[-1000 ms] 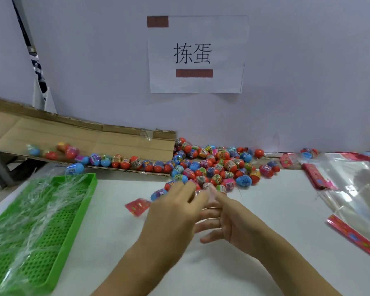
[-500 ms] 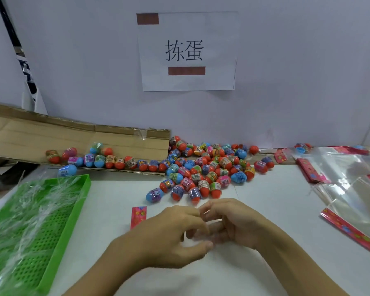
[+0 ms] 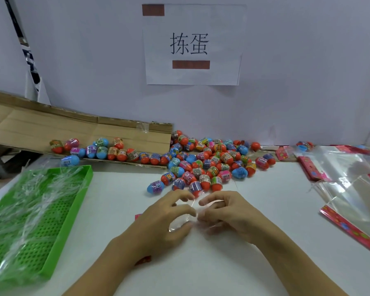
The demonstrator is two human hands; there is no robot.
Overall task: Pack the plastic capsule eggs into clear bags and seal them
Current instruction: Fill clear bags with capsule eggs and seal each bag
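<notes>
A heap of several plastic capsule eggs (image 3: 209, 165), orange, blue and pink, lies on the white table just beyond my hands. Both hands meet at the table's middle over a clear bag (image 3: 189, 212) with a red header. My left hand (image 3: 165, 223) pinches the bag's film with curled fingers. My right hand (image 3: 224, 212) pinches the same film from the right. Part of the red header (image 3: 143, 260) shows under my left wrist. I cannot tell whether any egg is inside the bag.
A green perforated tray (image 3: 51, 210) holding clear film stands at the left. A flattened cardboard sheet (image 3: 73, 127) with more eggs leans at the back left. A stack of clear bags with red headers (image 3: 348, 184) lies at the right. A paper sign (image 3: 192, 43) hangs on the wall.
My hands pulled back from the egg heap toward me and came down over the clear bag. The bag's red header moved from left of my hand to under my left wrist.
</notes>
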